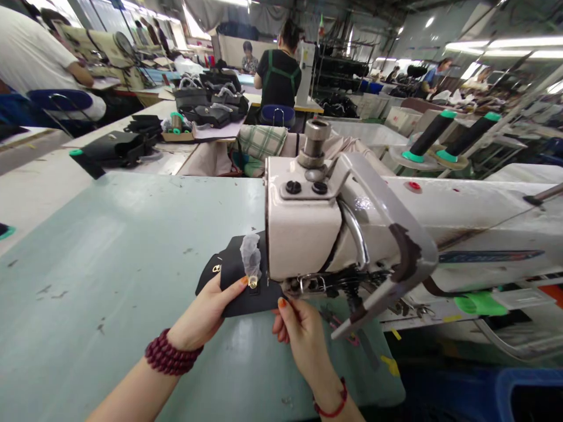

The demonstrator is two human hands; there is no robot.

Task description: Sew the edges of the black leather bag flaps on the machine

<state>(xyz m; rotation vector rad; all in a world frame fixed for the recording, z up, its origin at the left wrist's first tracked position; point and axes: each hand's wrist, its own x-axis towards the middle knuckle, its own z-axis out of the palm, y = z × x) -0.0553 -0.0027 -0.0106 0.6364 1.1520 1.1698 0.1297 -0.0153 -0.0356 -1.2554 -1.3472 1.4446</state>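
Note:
A black leather piece [237,302] with gold hardware and a strip of clear plastic wrap [251,256] lies at the head of a white sewing machine [303,228]. My left hand [204,310] grips its left side, the thumb on top beside the gold fitting. At the lower right corner of the piece, my right hand [301,328] pinches the edge between thumb and curled fingers. The right part of the leather reaches under the machine head, which hides the needle area.
Pink-handled scissors [347,334] lie right of my right hand, under the grey machine lever [409,252]. Black bags [211,97] sit on a table behind. Thread cones [433,135] stand at the right. Several people work further back.

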